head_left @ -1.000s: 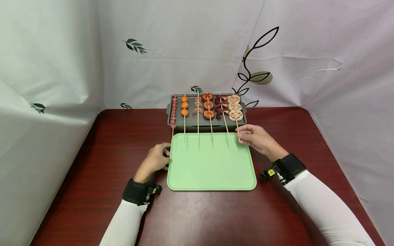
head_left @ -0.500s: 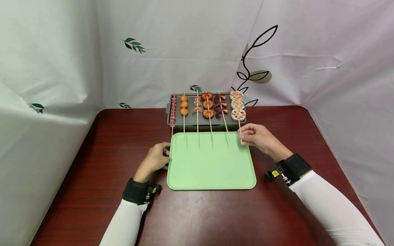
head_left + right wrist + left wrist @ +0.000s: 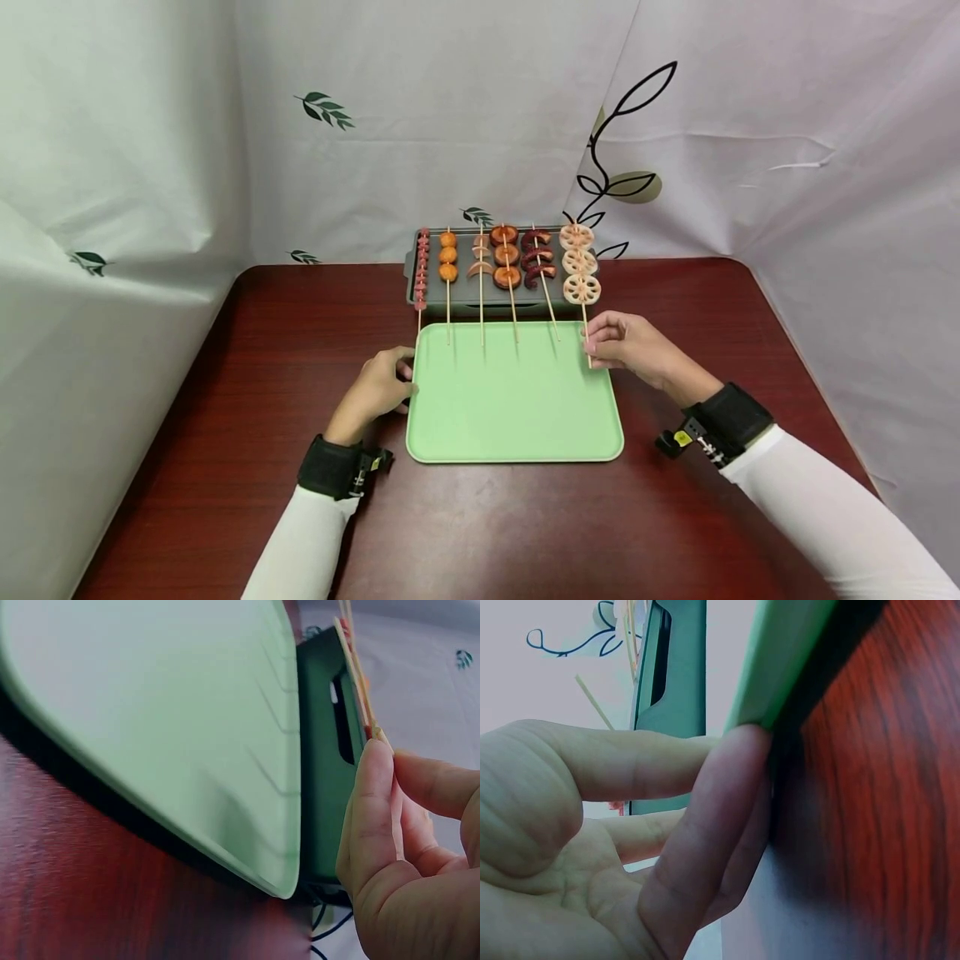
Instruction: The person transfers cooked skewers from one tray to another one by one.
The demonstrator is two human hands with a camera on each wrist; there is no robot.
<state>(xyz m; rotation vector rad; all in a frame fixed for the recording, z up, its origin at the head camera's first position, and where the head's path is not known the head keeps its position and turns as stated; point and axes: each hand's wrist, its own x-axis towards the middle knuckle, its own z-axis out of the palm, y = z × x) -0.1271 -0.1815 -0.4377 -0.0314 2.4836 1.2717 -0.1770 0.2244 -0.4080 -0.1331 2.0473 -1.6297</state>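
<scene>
My right hand point(image 3: 633, 348) pinches the stick of a lotus root skewer point(image 3: 580, 262) between thumb and fingers. The skewer's round pale slices are over the right end of the dark grill pan point(image 3: 467, 293). In the right wrist view, the right hand point(image 3: 409, 817) holds the stick beside the pan, above table level. My left hand point(image 3: 378, 385) grips the left edge of a light green tray point(image 3: 517, 400). Seen from the left wrist, the fingertips of the left hand point(image 3: 667, 802) meet the tray's rim point(image 3: 776, 664); their far sides are hidden.
Several other skewers lie on the pan, sticks reaching over the tray's back edge: pink pieces point(image 3: 422, 271), orange balls point(image 3: 447, 256), pale curved slices point(image 3: 481, 268), brown rounds point(image 3: 506, 256) and dark red tentacles point(image 3: 537, 260). A patterned cloth point(image 3: 450, 125) hangs behind the brown table point(image 3: 300, 358).
My right hand has drawn the lotus root skewer rightward, then back towards me, its slices shifting on the pan's right side. The left hand stays at the tray's edge.
</scene>
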